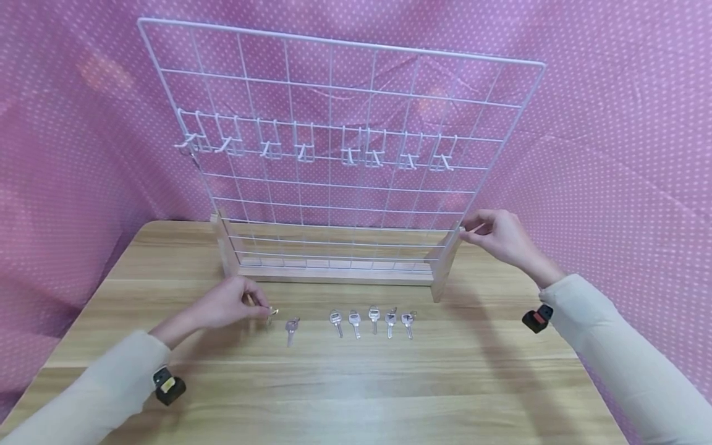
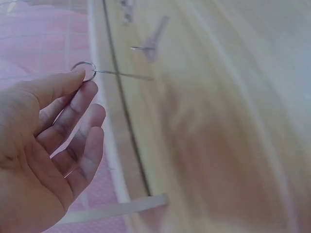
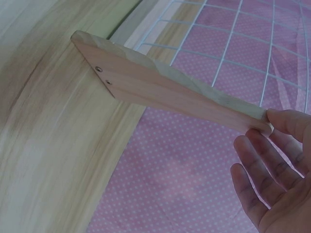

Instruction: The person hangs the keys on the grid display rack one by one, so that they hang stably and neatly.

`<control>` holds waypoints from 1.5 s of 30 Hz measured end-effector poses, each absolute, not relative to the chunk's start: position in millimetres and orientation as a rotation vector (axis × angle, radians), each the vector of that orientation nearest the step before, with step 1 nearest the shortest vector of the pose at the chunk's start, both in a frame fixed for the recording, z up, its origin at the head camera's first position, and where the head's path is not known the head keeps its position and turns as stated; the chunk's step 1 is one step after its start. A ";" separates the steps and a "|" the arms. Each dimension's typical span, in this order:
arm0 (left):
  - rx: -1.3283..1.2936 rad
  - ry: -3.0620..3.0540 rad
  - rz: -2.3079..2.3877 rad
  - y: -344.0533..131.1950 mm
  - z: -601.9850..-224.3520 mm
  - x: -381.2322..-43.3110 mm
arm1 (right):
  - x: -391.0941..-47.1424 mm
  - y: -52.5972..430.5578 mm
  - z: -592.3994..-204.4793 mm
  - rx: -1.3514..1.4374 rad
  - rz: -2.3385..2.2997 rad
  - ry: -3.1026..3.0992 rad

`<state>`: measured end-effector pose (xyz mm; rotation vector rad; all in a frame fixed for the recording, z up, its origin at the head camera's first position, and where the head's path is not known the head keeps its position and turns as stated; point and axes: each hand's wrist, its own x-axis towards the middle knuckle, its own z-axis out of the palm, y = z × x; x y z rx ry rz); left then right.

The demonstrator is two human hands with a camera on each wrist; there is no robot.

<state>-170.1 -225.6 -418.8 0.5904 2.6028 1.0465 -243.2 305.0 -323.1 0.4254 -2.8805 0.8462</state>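
My left hand point(image 1: 236, 303) pinches a key ring point(image 2: 92, 64) between thumb and forefinger, just above the table at the left. From that ring a key point(image 2: 126, 75) sticks out, seen edge-on in the left wrist view. Close to its right a single key point(image 1: 290, 334) lies on the wood. Farther right, several silver keys point(image 1: 354, 318) lie in a row. My right hand point(image 1: 503, 238) holds the upper end of the wooden side piece point(image 3: 170, 92) of a stand, thumb on one face and fingers on the other. A white wire grid point(image 1: 342, 43) rises from this stand.
A row of white double-wire hooks point(image 1: 304, 151) hangs across the grid. Something small and dark, too small to make out, hangs by the leftmost hook. The wooden table point(image 1: 267, 395) has a rounded back corner. Pink dotted cloth point(image 1: 628, 123) surrounds it.
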 end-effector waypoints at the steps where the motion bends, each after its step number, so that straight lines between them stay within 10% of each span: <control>1: 0.600 2.606 1.048 -224.5 -413.0 -169.2 | -243.2 304.9 -323.3 0.425 0.845 -2.878; 26: 0.598 2.966 0.697 -228.1 -233.8 -166.1 | -243.7 305.7 -322.4 0.418 0.870 -2.892; 45: 0.361 3.186 0.683 -248.3 -164.9 -184.3 | -243.9 306.9 -323.9 0.439 0.844 -2.881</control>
